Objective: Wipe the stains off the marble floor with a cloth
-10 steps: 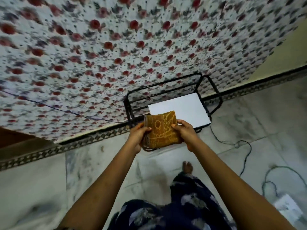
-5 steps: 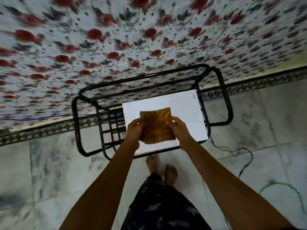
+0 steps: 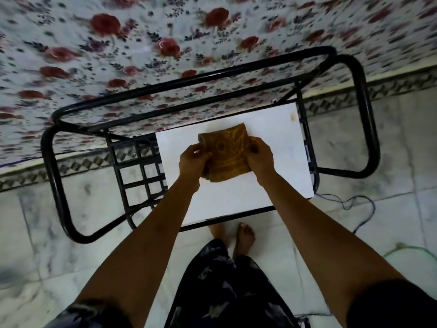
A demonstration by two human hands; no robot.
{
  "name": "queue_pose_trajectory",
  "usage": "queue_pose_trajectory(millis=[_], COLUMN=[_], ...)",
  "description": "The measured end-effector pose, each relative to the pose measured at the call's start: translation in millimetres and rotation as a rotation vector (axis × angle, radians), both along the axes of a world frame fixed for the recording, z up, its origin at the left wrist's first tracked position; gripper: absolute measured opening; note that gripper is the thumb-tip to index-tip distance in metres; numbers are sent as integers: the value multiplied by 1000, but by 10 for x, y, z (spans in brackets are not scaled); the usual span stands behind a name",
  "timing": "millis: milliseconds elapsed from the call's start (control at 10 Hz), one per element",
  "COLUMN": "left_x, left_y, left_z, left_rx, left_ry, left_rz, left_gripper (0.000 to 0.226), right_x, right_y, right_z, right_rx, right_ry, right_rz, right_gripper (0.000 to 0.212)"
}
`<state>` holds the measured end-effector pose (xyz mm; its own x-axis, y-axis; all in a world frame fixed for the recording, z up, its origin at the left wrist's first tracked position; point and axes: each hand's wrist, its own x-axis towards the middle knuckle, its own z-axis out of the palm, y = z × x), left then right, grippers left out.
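Cloth, a folded mustard-brown patterned fabric square (image 3: 224, 155), is being held in the air above the white rectangular panel (image 3: 279, 143) that is lying on the black tubular metal rack (image 3: 361, 95); whether its lower edge is touching the panel cannot be told. The left hand (image 3: 192, 160) is gripping the left edge of the cloth with curled fingers, and the right hand (image 3: 259, 157) is pinching the right edge, thumb on top. The grey-veined white marble floor (image 3: 402, 143) is lying well below, so no wiping is taking place yet. Risks are arising from the surroundings: thin dark cables (image 3: 364, 204) are trailing across the floor just beside the rack and near the bare feet (image 3: 244, 235), so a step or a sweeping stroke is likely to snag them. The rack's lower bars are standing over part of the floor, so a low reach is risking a knock. The fold is likely to slip open if either grip loosens. The red-flowered white fabric (image 3: 142, 43) is hanging close behind the rack.
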<state>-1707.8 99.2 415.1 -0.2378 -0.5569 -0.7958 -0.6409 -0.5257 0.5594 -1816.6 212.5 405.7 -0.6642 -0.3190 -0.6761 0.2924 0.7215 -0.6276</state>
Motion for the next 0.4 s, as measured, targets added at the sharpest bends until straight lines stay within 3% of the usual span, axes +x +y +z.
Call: queue_pose_trajectory(millis=[200, 300, 400], left_x=[42, 117, 251], left_y=[13, 32, 80], left_z=[177, 420, 854], left_rx=[-132, -236, -405], left_ry=[-78, -105, -150], left_rz=[-137, -274, -467], left_gripper=[48, 53, 55], right_x=[154, 209, 330], right_y=[11, 67, 205], right_z=[189, 527, 1034], right_rx=[54, 43, -17], right_ry=[119, 181, 259], right_rz=[77, 152, 118], right_gripper=[47, 28, 22])
